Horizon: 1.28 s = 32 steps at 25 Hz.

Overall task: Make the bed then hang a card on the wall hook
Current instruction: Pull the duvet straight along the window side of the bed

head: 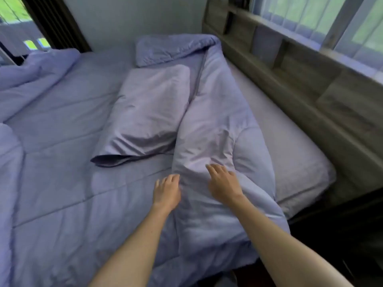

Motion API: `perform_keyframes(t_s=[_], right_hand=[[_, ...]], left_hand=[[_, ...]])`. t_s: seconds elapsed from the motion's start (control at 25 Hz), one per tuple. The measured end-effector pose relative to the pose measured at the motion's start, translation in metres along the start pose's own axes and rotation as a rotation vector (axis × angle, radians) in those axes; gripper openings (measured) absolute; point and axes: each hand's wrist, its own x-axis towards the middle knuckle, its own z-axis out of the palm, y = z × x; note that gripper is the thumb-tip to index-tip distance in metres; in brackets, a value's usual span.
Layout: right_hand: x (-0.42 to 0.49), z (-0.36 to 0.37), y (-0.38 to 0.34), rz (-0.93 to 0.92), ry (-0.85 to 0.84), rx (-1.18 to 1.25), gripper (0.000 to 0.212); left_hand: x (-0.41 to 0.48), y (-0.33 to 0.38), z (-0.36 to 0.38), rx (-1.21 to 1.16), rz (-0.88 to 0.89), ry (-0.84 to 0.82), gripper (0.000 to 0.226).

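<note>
A lilac quilted comforter (62, 166) covers the bed, with a long rumpled fold (217, 125) of it running from the near edge toward the far corner. My left hand (166, 191) lies flat beside that fold, fingers apart. My right hand (223, 182) rests on top of the fold, fingers spread and holding nothing. A lilac pillow (149, 117) lies left of the fold. A second pillow (165, 48) sits at the far corner. No card or wall hook is in view.
A grey wooden headboard with shelf niches (290, 65) runs along the right, under a window (331, 19). Bare mattress sheet (290, 158) shows between fold and headboard. More bunched comforter (31, 73) piles at the far left by a dark curtain (56, 21).
</note>
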Motion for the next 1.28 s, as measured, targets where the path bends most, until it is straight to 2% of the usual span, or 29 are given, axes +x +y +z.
perform_keyframes(t_s=[0.16, 0.2, 0.28, 0.36, 0.4, 0.48, 0.6, 0.64, 0.76, 0.88, 0.96, 1.04, 1.12, 1.2, 1.28], right_hand=[[-0.036, 0.041, 0.008, -0.007, 0.075, -0.133, 0.071], [-0.042, 0.051, 0.011, -0.014, 0.118, -0.154, 0.073], [-0.053, 0.065, 0.016, -0.013, 0.144, -0.181, 0.076], [-0.063, 0.07, 0.019, -0.003, 0.099, -0.203, 0.075], [-0.066, 0.071, 0.019, 0.003, 0.059, -0.207, 0.074], [-0.07, 0.066, 0.021, 0.032, 0.045, -0.147, 0.073], [-0.084, 0.058, 0.027, 0.009, 0.087, 0.109, 0.08], [-0.093, 0.056, 0.029, -0.028, 0.124, 0.177, 0.084], [-0.122, 0.043, 0.033, -0.069, 0.216, 0.214, 0.107], [-0.111, 0.014, 0.032, 0.147, 0.437, 0.179, 0.118], [-0.097, -0.014, 0.035, 0.385, 0.603, 0.259, 0.102], [-0.091, -0.049, 0.058, 0.488, 0.783, 0.439, 0.072], [-0.102, -0.078, 0.099, 0.423, 0.893, 0.5, 0.041], [-0.119, -0.1, 0.146, 0.374, 0.877, 0.479, 0.034], [-0.134, -0.113, 0.191, 0.3, 0.807, 0.486, 0.03]], left_hand=[[-0.014, 0.003, 0.04, 0.016, -0.039, -0.026, 0.057], [-0.014, 0.004, 0.046, -0.056, -0.102, -0.067, 0.063], [-0.01, 0.008, 0.058, -0.35, -0.3, -0.105, 0.079], [-0.003, 0.012, 0.059, -0.594, -0.519, -0.117, 0.095], [0.001, 0.014, 0.056, -0.695, -0.563, -0.124, 0.098], [0.006, 0.021, 0.042, -0.882, -0.549, -0.124, 0.085], [0.011, 0.046, -0.003, -1.186, -0.474, -0.14, 0.029], [0.013, 0.057, -0.022, -1.257, -0.431, -0.115, 0.017], [0.029, 0.099, -0.073, -1.353, -0.328, -0.056, 0.016], [0.042, 0.154, -0.105, -1.462, -0.215, -0.111, 0.017], [0.046, 0.192, -0.12, -1.526, -0.129, -0.173, 0.03], [0.052, 0.222, -0.129, -1.541, -0.067, -0.201, 0.046], [0.066, 0.243, -0.134, -1.576, -0.061, -0.262, 0.043], [0.085, 0.255, -0.139, -1.582, -0.135, -0.343, 0.034], [0.108, 0.264, -0.145, -1.541, -0.267, -0.392, 0.052]])
